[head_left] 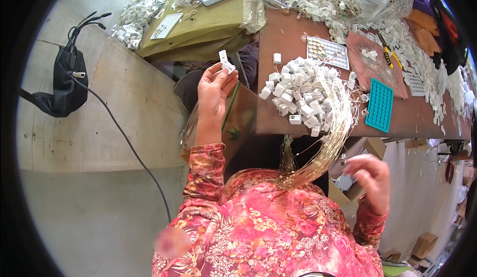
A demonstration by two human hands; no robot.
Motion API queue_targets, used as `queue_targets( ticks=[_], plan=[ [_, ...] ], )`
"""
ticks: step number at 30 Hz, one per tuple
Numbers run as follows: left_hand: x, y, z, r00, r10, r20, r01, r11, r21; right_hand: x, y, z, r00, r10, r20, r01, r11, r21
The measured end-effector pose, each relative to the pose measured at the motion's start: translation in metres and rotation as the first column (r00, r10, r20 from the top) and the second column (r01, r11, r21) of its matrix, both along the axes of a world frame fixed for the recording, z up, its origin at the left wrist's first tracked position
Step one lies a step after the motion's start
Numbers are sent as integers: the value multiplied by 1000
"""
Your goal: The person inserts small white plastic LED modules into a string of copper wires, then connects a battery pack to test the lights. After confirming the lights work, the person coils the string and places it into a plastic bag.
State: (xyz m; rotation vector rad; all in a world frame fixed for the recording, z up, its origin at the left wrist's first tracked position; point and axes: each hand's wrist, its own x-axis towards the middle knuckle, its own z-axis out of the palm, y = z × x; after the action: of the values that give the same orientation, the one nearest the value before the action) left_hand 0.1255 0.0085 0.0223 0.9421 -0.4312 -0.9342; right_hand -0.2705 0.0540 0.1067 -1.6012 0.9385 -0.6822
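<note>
My left hand (pixel 213 85) is raised left of the brown table, its thumb and fingers closed on a small white plastic case (pixel 227 66). A second white piece (pixel 223 56) stands up just above the fingertips; I cannot tell whether the two are joined. My right hand (pixel 371 180) is off the table's front edge, fingers bent and apart, slightly blurred, with nothing visible in them. Beside it, a bundle of thin golden wires (pixel 328 153) hangs from a heap of similar white cases (pixel 303 95) down to my lap.
Behind the heap lies a white tray of round cells (pixel 328 52). To its right are a teal ridged tray (pixel 379 105), a pink cloth (pixel 365 61) and yellow-black pliers (pixel 389 58). More white cases (pixel 141 16) are piled at far left, near a black bag (pixel 62 83) with a cable.
</note>
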Motion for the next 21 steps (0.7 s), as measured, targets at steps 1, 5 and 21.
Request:
queue_targets(
  ticks=[1, 5, 21],
  plan=[
    [-1, 1, -1, 1000, -15, -11, 15, 1000, -16, 8, 2, -1, 995, 104, -5, -104, 994, -23],
    [-7, 5, 5, 1000, -19, -15, 20, 999, 40, 32, 4, -9, 936, 351, -23, -351, 930, -111],
    [-69, -165, 49, 511, -229, 829, 364, 931, 33, 52, 10, -12, 931, 305, -199, -352, 893, -280]
  ],
)
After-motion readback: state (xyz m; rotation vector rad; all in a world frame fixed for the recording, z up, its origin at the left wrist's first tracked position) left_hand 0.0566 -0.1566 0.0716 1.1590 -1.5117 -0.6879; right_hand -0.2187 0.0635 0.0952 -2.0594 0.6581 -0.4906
